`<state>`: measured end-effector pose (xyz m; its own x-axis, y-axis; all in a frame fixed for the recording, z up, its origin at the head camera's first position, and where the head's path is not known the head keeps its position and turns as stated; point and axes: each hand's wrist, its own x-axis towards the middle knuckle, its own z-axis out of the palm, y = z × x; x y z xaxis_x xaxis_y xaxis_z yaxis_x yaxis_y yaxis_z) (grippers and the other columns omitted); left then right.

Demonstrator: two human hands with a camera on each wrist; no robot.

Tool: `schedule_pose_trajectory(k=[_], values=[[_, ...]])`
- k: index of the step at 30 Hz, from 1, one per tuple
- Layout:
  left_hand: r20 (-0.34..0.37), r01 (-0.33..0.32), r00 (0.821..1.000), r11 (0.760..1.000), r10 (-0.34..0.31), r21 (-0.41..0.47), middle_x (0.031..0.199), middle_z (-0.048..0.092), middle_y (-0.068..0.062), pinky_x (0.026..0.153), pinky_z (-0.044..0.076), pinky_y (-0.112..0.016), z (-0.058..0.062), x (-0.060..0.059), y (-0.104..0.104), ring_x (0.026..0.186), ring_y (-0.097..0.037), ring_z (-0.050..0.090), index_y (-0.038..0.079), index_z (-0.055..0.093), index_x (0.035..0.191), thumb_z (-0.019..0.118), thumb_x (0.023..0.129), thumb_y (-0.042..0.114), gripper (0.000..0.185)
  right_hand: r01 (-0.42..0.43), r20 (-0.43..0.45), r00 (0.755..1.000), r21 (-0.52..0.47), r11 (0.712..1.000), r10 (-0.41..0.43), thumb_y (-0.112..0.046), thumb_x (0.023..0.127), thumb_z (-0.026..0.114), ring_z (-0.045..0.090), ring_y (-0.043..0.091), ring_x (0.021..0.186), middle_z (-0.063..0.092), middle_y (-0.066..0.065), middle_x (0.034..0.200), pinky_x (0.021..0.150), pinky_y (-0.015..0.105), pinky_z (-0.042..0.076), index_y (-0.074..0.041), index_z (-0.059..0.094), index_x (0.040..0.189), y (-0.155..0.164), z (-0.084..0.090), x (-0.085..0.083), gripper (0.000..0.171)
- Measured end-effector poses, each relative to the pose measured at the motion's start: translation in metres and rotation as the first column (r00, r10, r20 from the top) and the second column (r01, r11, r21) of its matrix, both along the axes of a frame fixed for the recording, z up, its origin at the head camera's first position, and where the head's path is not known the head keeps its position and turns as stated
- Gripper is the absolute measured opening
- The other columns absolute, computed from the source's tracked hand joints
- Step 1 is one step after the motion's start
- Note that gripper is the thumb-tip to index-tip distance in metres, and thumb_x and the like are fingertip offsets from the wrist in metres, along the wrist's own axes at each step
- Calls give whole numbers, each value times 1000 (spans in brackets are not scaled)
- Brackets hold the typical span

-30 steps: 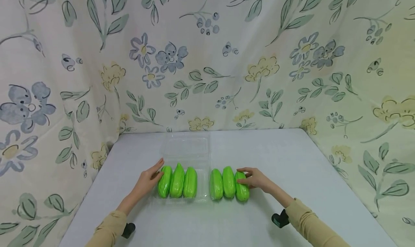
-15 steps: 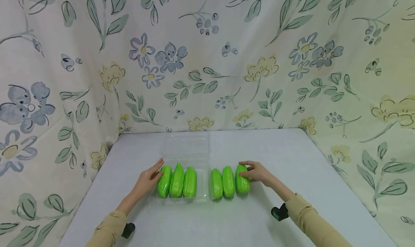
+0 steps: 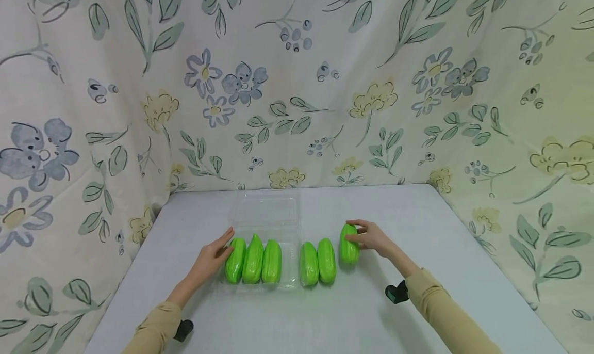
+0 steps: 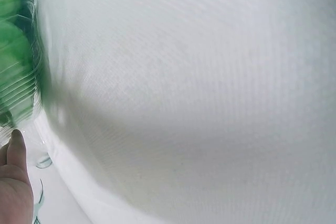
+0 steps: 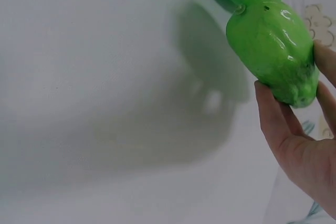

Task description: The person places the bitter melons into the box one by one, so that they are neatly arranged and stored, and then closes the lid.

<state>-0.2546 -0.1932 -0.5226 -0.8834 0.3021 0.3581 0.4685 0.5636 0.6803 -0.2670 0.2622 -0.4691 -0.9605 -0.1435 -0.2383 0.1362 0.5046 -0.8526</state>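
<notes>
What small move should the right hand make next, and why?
Probably carry its green vegetable left into the clear container: the right hand holds it above the table, and a gap shows beside the three vegetables inside.

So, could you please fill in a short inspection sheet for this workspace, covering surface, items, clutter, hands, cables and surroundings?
Surface: white table, no spill seen.
Items: clear container, lid open, three green gourds inside; two gourds beside it on the right.
Clutter: nothing seen.
Hands: left hand at the container's left edge; right hand gripping another gourd above the table.
Cables: nothing seen.
Surroundings: floral curtain.
</notes>
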Motion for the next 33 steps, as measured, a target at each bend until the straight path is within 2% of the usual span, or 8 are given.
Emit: schedule_pose_trajectory(k=[9,33], values=[[20,-2,1000,1000,2,-2,147,38,-21,94,51,-42,1,1,1,128,-37,45,-5,43,138,57,94,6,47,44,38,998,-67,997,-42,-21,90,66,46,42,126,38,34,140,91,45,57,-5,44,140,-2,4,-5,57],[25,-2,1000,1000,2,4,147,37,-22,96,50,-41,1,1,0,130,-38,44,-4,43,138,57,94,8,47,98,45,995,-122,988,-93,-20,91,65,50,37,122,41,31,139,98,49,52,-5,40,142,-3,5,-14,59]])
